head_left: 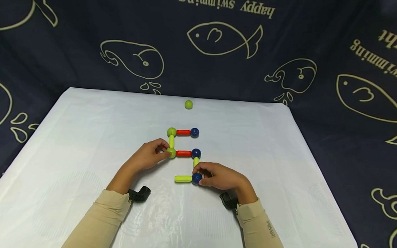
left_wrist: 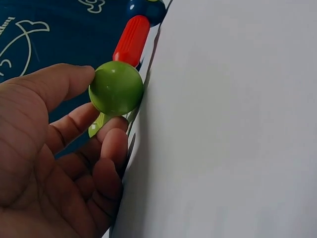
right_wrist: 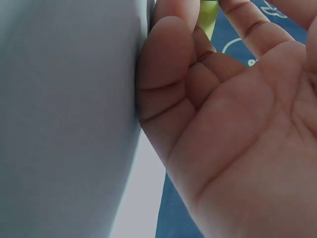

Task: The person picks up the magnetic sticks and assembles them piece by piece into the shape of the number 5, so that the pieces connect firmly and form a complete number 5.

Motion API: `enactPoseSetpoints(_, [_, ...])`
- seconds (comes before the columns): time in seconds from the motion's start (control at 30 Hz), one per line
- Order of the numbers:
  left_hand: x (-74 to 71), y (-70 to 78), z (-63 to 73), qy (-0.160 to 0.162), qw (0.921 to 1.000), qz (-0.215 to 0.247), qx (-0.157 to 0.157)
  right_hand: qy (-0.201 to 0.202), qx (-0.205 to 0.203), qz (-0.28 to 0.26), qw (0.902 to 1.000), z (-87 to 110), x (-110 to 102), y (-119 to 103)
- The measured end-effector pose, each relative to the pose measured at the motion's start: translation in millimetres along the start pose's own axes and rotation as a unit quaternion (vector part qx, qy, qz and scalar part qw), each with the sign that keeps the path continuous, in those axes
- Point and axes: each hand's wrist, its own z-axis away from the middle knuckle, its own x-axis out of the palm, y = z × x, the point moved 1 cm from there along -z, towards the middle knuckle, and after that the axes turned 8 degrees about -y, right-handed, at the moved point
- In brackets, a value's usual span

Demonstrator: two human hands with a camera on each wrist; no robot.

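On the white table lies a figure of balls and rods joined end to end. My left hand [head_left: 147,154] pinches the green ball [left_wrist: 116,88] at its middle left, thumb and fingertips on either side. From that ball a red rod [head_left: 183,153] runs to a dark blue ball [head_left: 196,153], and a yellow-green rod [head_left: 171,141] runs up to another green ball [head_left: 171,132]. My right hand [head_left: 222,176] holds the lowest blue ball [head_left: 196,179] between thumb and finger. One yellow-green rod [head_left: 182,179] points left from it. The right wrist view shows mostly palm and curled fingers.
A loose green ball [head_left: 188,104] sits near the far edge of the table [head_left: 266,148]. At the figure's top, a red rod [head_left: 183,132] ends in a blue ball [head_left: 194,132]. Dark cloth [head_left: 220,73] with fish drawings hangs behind the table.
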Motion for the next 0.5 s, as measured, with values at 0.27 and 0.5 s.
enactPoseSetpoints(0.27, [-5.7,2.9,1.8,-0.003,0.9999,0.015,-0.002,0.001,-0.006,-0.002,1.0000,0.2,-0.6,1.8])
enactPoseSetpoints(0.5, [-9.6,1.6,3.5,0.009,0.9993,0.033,-0.011,0.003,0.001,0.000,1.0000,-0.2,0.1,1.7])
